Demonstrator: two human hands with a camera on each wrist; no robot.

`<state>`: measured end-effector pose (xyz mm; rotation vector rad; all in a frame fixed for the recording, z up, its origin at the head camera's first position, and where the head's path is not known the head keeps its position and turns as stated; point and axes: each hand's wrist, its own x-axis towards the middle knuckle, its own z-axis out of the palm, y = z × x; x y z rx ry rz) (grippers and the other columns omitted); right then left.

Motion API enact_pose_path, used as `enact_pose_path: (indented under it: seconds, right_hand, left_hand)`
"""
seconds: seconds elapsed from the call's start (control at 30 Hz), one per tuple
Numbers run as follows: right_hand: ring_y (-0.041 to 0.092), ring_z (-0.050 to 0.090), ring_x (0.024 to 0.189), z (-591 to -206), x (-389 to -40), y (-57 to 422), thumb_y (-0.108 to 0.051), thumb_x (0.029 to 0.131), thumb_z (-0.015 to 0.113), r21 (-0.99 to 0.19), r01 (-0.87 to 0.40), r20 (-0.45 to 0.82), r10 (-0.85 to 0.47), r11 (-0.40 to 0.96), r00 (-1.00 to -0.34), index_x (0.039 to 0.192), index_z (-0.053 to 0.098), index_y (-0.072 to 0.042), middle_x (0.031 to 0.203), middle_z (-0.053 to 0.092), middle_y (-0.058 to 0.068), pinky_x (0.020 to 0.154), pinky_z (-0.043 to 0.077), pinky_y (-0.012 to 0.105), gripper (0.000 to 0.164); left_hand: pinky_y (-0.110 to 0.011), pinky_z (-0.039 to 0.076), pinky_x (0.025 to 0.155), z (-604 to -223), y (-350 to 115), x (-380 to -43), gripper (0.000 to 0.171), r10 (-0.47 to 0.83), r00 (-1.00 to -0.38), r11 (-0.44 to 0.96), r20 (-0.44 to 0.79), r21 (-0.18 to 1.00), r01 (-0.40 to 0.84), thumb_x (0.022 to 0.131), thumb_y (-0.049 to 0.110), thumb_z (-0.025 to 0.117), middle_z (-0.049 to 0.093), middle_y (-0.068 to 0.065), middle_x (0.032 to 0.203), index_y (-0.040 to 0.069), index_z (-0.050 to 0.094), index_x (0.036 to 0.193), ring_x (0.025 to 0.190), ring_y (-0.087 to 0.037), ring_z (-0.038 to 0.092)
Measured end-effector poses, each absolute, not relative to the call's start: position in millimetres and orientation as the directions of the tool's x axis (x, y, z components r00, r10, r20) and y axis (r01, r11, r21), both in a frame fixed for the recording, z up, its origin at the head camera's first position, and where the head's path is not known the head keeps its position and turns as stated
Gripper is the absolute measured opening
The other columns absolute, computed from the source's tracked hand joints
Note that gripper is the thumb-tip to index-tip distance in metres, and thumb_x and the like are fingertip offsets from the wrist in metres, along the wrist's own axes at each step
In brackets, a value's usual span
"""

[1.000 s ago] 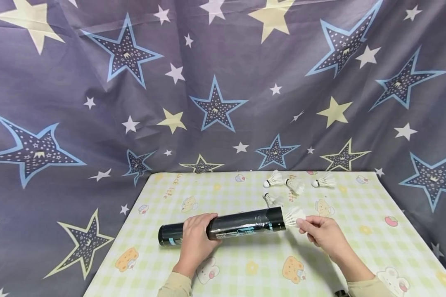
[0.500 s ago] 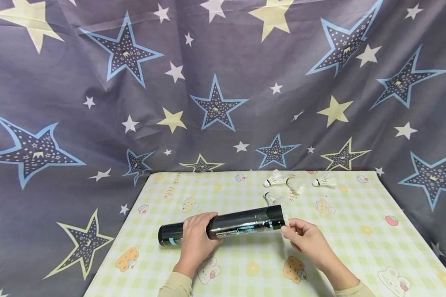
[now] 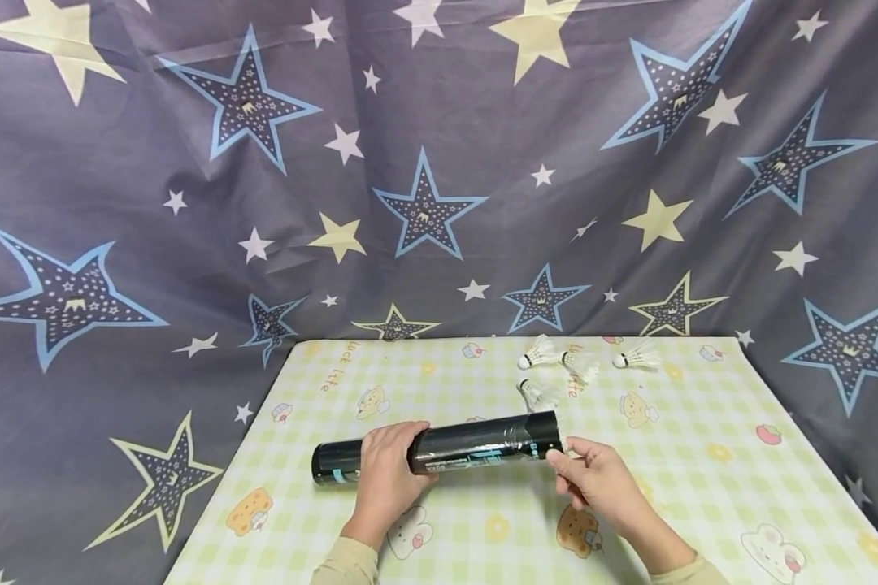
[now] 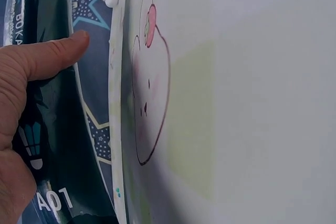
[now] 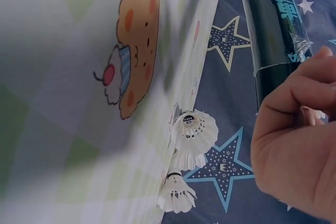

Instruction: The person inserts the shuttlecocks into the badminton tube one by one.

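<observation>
A black shuttlecock tube [image 3: 475,443] lies crosswise on the table, lifted slightly at its right end. My left hand [image 3: 386,475] grips it left of the middle; in the left wrist view the thumb [image 4: 47,56] lies across the tube [image 4: 58,140]. My right hand [image 3: 593,479] is at the tube's open right end with fingers curled, pinching the white feather tips of a shuttlecock [image 3: 569,446] that is almost wholly inside. The right wrist view shows that hand [image 5: 299,150] beside the tube mouth [image 5: 273,30].
Several loose white shuttlecocks [image 3: 537,353] [image 3: 636,356] [image 3: 537,392] lie at the table's back right, also as shuttlecocks [image 5: 194,129] in the right wrist view. A green checked cartoon mat [image 3: 702,487] covers the table. A star-patterned cloth [image 3: 439,162] hangs behind.
My right hand moved left and pushed the shuttlecock into the tube; its feathers, fully outside a second ago, are now nearly hidden. The left hand kept its grip.
</observation>
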<state>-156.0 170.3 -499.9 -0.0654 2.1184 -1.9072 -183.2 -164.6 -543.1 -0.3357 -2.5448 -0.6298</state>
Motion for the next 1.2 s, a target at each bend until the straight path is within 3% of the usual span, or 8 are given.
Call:
enact_pose_path:
  seconds: [0.33,0.87,1.2]
  right_hand:
    - [0.007,0.052,0.047,-500.5,-155.7,167.2,-0.032,0.108,0.064,-0.981,0.143,-0.18,-0.318,0.134,-0.931,0.107,0.067,0.002,0.068,0.067,-0.001,0.044,0.036,0.017,0.035]
    - [0.007,0.055,0.048,-504.9,-154.7,165.2,-0.031,0.11,0.061,-0.98,0.162,-0.194,-0.365,0.116,-0.911,0.099,0.062,-0.002,0.072,0.069,-0.001,0.045,0.039,0.017,0.032]
    - [0.008,0.055,0.049,-502.3,-153.9,165.1,-0.029,0.11,0.062,-0.973,0.189,-0.223,-0.338,0.131,-0.914,0.098,0.063,-0.002,0.072,0.069,-0.001,0.045,0.037,0.018,0.03]
  left_hand:
    - [-0.047,0.046,0.11,-541.9,-165.2,-182.4,0.083,0.127,-0.842,0.865,0.525,0.358,0.353,0.053,0.022,0.108,0.079,0.002,0.124,0.023,0.074,0.129,0.119,-0.023,0.072]
    - [-0.044,0.047,0.109,-544.4,-167.2,-182.9,0.085,0.142,-0.838,0.87,0.527,0.337,0.359,0.05,0.024,0.109,0.079,0.004,0.123,0.024,0.074,0.128,0.118,-0.02,0.072]
    - [-0.044,0.047,0.11,-544.1,-165.8,-182.1,0.085,0.165,-0.859,0.883,0.485,0.316,0.348,0.054,0.027,0.108,0.078,0.004,0.124,0.023,0.072,0.131,0.12,-0.022,0.07]
